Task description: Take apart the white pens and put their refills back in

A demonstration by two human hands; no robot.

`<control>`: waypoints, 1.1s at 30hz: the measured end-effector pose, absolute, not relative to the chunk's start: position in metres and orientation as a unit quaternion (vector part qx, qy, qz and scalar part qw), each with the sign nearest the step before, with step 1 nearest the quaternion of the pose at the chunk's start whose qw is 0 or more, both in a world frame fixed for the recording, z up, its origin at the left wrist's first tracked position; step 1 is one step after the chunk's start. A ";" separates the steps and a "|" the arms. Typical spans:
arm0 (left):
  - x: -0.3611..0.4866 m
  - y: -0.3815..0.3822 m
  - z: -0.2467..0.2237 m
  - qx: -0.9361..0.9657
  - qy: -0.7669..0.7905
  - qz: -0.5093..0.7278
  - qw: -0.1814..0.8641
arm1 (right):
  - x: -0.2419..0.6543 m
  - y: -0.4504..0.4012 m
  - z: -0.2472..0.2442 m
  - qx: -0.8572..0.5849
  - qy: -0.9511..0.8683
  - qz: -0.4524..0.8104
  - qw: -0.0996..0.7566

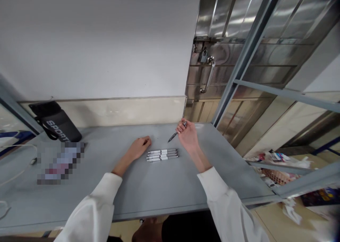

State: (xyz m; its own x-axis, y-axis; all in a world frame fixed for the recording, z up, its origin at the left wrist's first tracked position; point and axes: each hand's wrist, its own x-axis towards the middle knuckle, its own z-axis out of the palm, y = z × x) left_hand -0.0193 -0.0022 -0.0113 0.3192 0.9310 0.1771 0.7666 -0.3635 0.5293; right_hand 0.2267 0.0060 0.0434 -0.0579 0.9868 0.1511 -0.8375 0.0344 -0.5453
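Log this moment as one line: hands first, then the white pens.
right hand: holding dark pen, tip down | left hand: loosely curled beside white pens | white pens: lying side by side on gray desk

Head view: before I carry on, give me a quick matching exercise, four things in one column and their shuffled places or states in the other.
Things
1. Dark pen
2. White pens
3. Black bottle
4. Padlock

Places or states
A. On the metal door
B. Held in the right hand
C. Marked with pale "SPORT" lettering
D. Lying side by side on the grey table

Right pairs
1-B
2-D
3-C
4-A
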 end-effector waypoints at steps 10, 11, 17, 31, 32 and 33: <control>-0.020 -0.001 -0.011 0.792 0.532 0.233 0.188 | 0.229 0.010 0.041 -0.142 -0.252 0.676 0.678; -0.020 -0.001 -0.012 0.792 0.531 0.234 0.188 | 0.229 0.010 0.041 -0.141 -0.250 0.677 0.678; -0.020 -0.001 -0.012 0.789 0.535 0.234 0.191 | 0.231 0.009 0.040 -0.134 -0.258 0.681 0.672; -0.020 -0.003 -0.012 0.786 0.536 0.242 0.190 | 0.234 0.009 0.036 -0.136 -0.247 0.674 0.683; -0.020 -0.003 -0.012 0.786 0.537 0.243 0.189 | 0.234 0.009 0.036 -0.134 -0.246 0.675 0.683; -0.020 -0.003 -0.012 0.785 0.538 0.243 0.187 | 0.235 0.008 0.036 -0.132 -0.245 0.677 0.681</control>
State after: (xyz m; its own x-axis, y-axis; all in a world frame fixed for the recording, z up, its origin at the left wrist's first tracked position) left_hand -0.0199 -0.0031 -0.0124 0.3032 0.9357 0.1804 0.7537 -0.3513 0.5555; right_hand 0.2345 0.0082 0.0358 -0.0371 0.9871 0.1558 -0.8578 0.0485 -0.5117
